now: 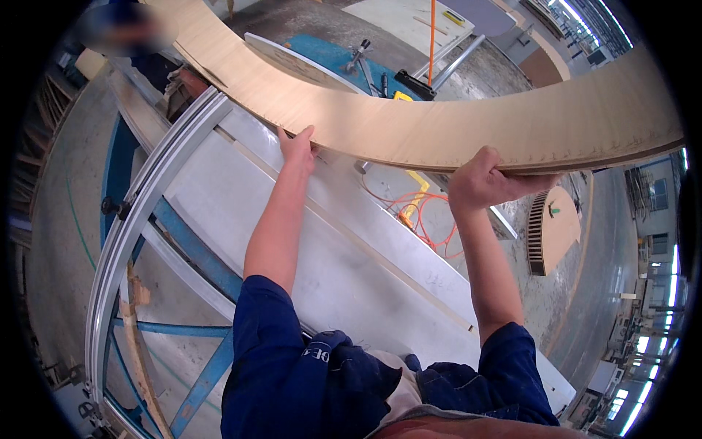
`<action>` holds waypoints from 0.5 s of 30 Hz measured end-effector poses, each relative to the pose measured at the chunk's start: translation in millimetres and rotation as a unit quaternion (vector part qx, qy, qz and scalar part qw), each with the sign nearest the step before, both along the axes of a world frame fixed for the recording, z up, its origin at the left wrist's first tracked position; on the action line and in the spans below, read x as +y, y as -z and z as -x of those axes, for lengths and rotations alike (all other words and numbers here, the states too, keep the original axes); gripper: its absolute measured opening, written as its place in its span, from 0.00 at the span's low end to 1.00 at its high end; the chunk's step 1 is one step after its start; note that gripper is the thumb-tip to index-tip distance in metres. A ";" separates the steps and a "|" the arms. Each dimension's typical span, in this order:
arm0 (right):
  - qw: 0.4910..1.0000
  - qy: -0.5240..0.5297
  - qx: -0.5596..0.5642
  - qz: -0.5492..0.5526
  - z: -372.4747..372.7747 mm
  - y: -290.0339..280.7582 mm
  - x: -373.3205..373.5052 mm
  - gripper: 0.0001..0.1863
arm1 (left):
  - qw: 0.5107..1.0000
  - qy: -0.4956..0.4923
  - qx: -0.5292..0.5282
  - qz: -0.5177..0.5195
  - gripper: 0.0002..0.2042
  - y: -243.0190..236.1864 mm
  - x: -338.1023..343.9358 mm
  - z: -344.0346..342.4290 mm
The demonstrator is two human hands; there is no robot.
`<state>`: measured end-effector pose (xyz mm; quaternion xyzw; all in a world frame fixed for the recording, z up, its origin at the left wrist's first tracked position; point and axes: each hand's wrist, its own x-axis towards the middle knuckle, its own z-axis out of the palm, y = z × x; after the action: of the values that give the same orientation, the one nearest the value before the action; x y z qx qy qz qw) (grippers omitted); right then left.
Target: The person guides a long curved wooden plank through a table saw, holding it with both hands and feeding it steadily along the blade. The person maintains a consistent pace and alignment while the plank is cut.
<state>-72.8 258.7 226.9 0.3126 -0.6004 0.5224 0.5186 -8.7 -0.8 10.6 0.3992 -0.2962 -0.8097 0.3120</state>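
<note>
A long, light plywood board (409,132) spans the upper part of the view, looking bent by the lens. My left hand (297,148) grips its near edge left of the middle, with fingers partly hidden under the board. Farther right, my right hand (479,179) holds the same edge from below, thumb against the wood and fingers reaching beneath. Below the board lies the pale metal table (329,263) of a machine, with a long slot running across it.
A slotted aluminium rail (117,274) on a blue frame (197,388) stands at left. Another person (128,33) is at the upper left, near the board's far end. Orange hose (431,234) lies on the floor beyond the table, near a curved wooden piece (557,228).
</note>
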 end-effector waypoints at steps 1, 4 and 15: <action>1.000 0.008 0.002 -0.006 -0.9 -0.2 -0.8 0.52 | 1.000 -0.001 0.003 0.000 0.51 -0.1 -0.8 0.0; 1.000 0.002 -0.004 0.006 2.5 5.7 -2.5 0.51 | 1.000 -0.003 -0.013 -0.004 0.51 -1.6 -3.8 0.3; 1.000 0.005 -0.016 0.013 0.5 17.3 -10.6 0.51 | 1.000 -0.006 -0.029 0.008 0.51 2.5 -15.7 1.4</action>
<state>-73.2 248.0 209.6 0.2949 -0.6033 0.5324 0.5154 -10.1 -16.5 8.1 0.4222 -0.3089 -0.7933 0.3114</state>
